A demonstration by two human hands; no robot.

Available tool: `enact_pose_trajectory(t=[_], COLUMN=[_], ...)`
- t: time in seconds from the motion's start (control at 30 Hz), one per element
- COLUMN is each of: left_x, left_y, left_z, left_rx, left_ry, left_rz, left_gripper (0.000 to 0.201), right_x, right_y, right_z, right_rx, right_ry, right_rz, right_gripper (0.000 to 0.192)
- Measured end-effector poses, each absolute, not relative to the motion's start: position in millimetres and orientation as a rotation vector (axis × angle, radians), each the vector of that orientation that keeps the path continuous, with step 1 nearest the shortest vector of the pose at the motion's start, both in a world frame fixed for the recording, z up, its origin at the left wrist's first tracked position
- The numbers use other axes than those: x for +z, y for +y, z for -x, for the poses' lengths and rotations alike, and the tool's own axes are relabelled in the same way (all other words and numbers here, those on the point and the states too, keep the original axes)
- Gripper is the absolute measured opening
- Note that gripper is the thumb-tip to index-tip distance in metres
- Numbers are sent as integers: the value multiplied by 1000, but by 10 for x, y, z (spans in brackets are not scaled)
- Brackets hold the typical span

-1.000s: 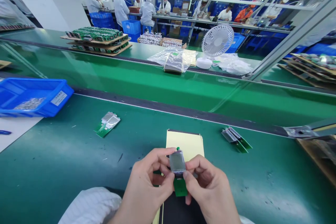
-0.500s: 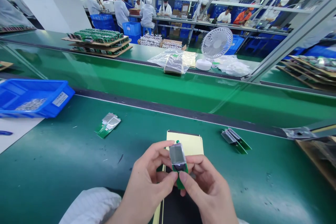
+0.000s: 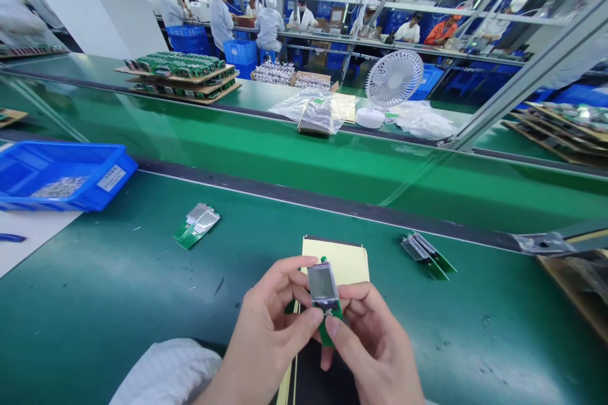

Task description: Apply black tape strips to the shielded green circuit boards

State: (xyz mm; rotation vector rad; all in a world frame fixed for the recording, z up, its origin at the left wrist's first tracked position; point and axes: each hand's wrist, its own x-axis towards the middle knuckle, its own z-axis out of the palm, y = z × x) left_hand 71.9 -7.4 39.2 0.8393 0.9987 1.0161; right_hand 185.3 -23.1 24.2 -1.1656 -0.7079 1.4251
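Observation:
A small green circuit board with a grey display screen (image 3: 322, 283) is held up in front of me, screen facing me. My left hand (image 3: 278, 310) grips its left side, with the thumb at the lower edge of the screen and a fingertip at the top corner. On the right side, my right hand (image 3: 368, 332) pinches the board, thumb just below the screen. Beneath the hands lie pale yellow sheets (image 3: 335, 256) and a black sheet (image 3: 327, 380). What the fingers behind the board touch is hidden.
One similar display board (image 3: 197, 226) lies left on the green bench; several more (image 3: 426, 254) lie right. A blue bin (image 3: 102, 186) of small metal parts stands far left. Beyond the glass partition are stacked board trays (image 3: 178, 76), a white fan (image 3: 394, 79) and people in white coats.
The right thumb has shifted slightly lower, showing more of the board below the screen. The whole view has drifted a little. Both hands still hold the board.

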Motion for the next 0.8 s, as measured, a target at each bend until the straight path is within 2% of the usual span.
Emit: enact_pose_trajectory(t=[0.57, 0.8], left_x=[361, 324], left_y=[-35, -77], left_z=[-668, -705], left_rx=[983, 975], left_ry=[950, 1006], left_rz=[-850, -857], left_gripper=[43, 31], right_x=[253, 171], right_y=[-204, -219], right_z=[-1966, -1936], right_rx=[1516, 1473], right_ry=[-753, -737], right_rz=[1163, 1193], right_gripper=[21, 26])
